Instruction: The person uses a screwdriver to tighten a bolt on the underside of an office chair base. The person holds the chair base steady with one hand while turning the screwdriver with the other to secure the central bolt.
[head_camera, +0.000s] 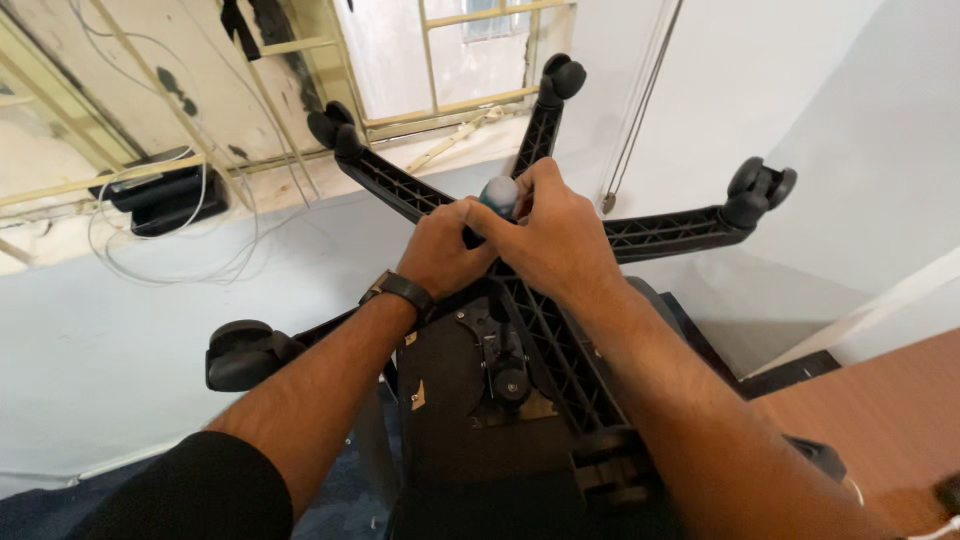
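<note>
You have the upturned office chair (480, 400) in front of you, its star base (560, 330) not yet off, with your left hand (440, 250) and right hand (550, 235) both clasped around the hub's gas cylinder tip (499, 193).
</note>
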